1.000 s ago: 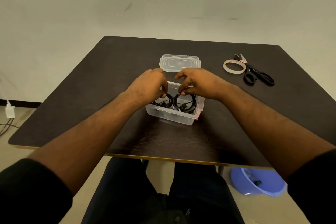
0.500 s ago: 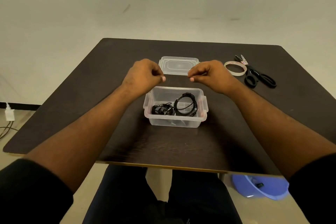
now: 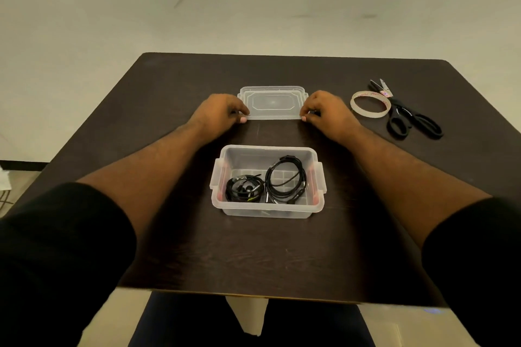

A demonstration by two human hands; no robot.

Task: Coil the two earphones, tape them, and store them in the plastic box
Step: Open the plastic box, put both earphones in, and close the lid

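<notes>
While both hands sit at the near corners of the lid (image 3: 273,102), the box (image 3: 267,210) stays uncovered on the table (image 3: 174,248), closer to the body than any fingertip. Left hand (image 3: 218,113) has its fingers curled in and its thumb tip down right at the lid's near-left corner, so it looks like a pinch on that corner. Right hand (image 3: 327,111) mirrors it on the near-right corner, fingers curled the same way, thumb tip touching the edge. Can't honestly tell if the lid is lifted at all or just lying flat, it looks flat to me.

Both earphones are already in the box. The tighter coil (image 3: 244,189) lies below and just right of the left fingers, in the box's left half. The looser coil (image 3: 286,180) lies below and left of the right fingers, in the right half, leaning up against the far wall a bit. The two coils are just beside each other, maybe touching. Can't see tape on either, too small.

Out past the right hand's knuckles, further right, there's the tape roll (image 3: 370,104), with black scissors (image 3: 406,118) touching its right side.
</notes>
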